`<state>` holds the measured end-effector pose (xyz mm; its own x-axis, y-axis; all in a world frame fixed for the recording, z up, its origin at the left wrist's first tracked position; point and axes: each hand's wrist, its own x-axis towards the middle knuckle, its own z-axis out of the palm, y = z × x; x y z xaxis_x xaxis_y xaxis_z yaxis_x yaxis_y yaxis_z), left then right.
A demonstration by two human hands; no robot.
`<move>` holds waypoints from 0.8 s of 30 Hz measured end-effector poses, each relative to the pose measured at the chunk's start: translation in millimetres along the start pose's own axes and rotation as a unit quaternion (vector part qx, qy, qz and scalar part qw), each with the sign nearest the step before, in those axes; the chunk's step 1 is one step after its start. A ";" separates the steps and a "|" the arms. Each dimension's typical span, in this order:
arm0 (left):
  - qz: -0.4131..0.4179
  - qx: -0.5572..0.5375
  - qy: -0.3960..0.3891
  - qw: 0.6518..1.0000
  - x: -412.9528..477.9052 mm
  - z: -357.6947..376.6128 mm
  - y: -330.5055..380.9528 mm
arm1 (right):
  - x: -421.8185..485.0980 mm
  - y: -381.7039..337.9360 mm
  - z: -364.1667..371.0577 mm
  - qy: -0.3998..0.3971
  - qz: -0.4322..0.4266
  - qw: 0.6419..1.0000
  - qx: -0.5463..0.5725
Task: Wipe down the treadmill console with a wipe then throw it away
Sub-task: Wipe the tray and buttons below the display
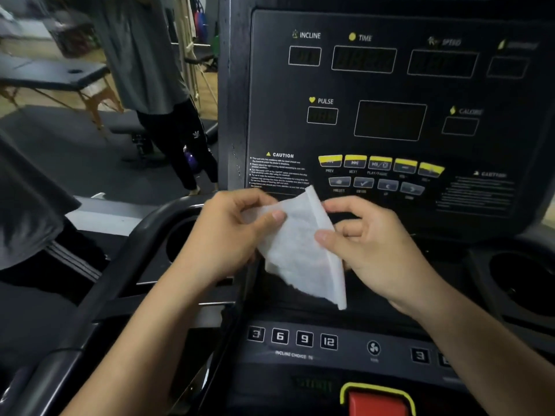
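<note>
While both hands hold the wipe point(300, 250) up in front of the treadmill console point(390, 94), I judge the task barely begun: the sheet is off the panel, touching none of it, and looks clean as far as I can tell. My left hand point(228, 235) pinches its upper left corner between thumb and fingers; my right hand point(369, 244) pinches the folded right edge the same way, so the sheet hangs partly unfolded between them. Wiping the display face, the yellow button row point(380, 165), the lower incline keys point(292, 337) and then binning the wipe all look left to do; no bin is in view.

Room to move is fair. The panel is broad and flat, bounded by its raised left edge point(232, 115). Below sit the cup holders point(522, 280) on either side and the red stop button point(378, 400) near my wrists, which I would avoid pressing. A bystander point(156, 70) stands well apart to the left.
</note>
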<state>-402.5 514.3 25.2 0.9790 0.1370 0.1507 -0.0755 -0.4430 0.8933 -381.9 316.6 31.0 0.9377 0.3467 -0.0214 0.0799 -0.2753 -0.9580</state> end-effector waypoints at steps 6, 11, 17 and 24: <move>0.105 0.439 0.127 0.883 -30.4 21.9 -21.8 | 5.3 40.2 14.1 -0.038 0.078 0.981 -0.174; 0.100 0.387 -0.114 0.910 -48.9 66.9 -40.4 | -6.4 48.0 -1.7 -0.019 -0.016 0.964 -0.265; 0.110 0.403 -0.191 0.888 -39.7 70.6 -39.1 | -34.6 58.0 -41.4 0.033 -0.104 0.950 -0.291; 0.046 0.415 -0.230 0.879 -52.4 72.5 -31.2 | -65.1 92.4 -51.1 -0.121 -0.004 0.848 -0.515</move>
<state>-437.8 456.8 -41.3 0.9632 -0.2220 -0.1518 -0.1819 -0.9536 0.2400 -418.3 222.7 -41.5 0.8487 0.4917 -0.1948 0.4557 -0.8668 -0.2022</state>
